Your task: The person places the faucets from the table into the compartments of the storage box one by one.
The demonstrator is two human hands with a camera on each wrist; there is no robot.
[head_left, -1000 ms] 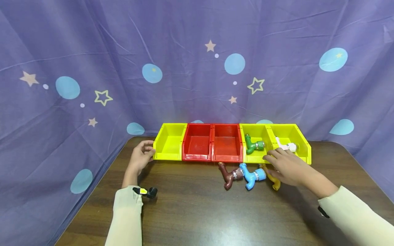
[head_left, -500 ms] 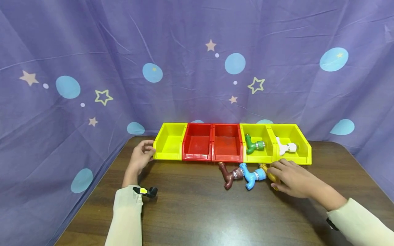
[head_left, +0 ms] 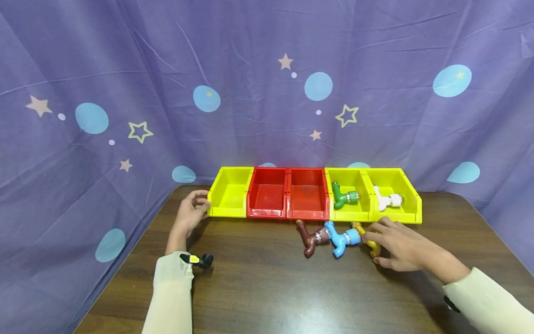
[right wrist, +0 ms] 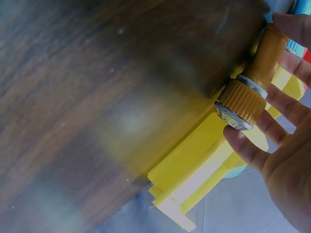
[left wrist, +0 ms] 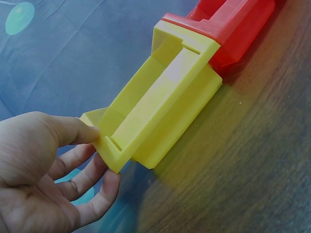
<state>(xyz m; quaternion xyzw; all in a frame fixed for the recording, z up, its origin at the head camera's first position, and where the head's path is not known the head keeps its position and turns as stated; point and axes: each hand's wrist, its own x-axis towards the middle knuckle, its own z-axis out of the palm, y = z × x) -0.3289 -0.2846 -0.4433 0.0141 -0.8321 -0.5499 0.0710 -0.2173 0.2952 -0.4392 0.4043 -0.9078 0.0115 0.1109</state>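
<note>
At the left end of the row, my left hand [head_left: 193,212] holds the side wall of a yellow bin [left wrist: 165,97], thumb and fingertips at its front corner. My right hand [head_left: 402,246] has its thumb and fingers around a mustard-yellow tap [right wrist: 243,101] lying on the table; in the right wrist view its ribbed knob shows, with a fingertip against the knob's end. Part of that tap is hidden by the hand in the head view. Left of it lie a light-blue tap [head_left: 342,239] and a brown tap [head_left: 310,239].
Two red bins [head_left: 267,214] stand mid-row. Of two yellow bins at the right, one holds a green tap [head_left: 344,197], the other a white tap [head_left: 388,200]. A purple curtain [head_left: 250,116] hangs behind the wooden table [head_left: 267,287].
My right hand has come back toward the table's front from the right-hand bins and down around the yellow tap. The white tap is more visible. My left hand stays in place.
</note>
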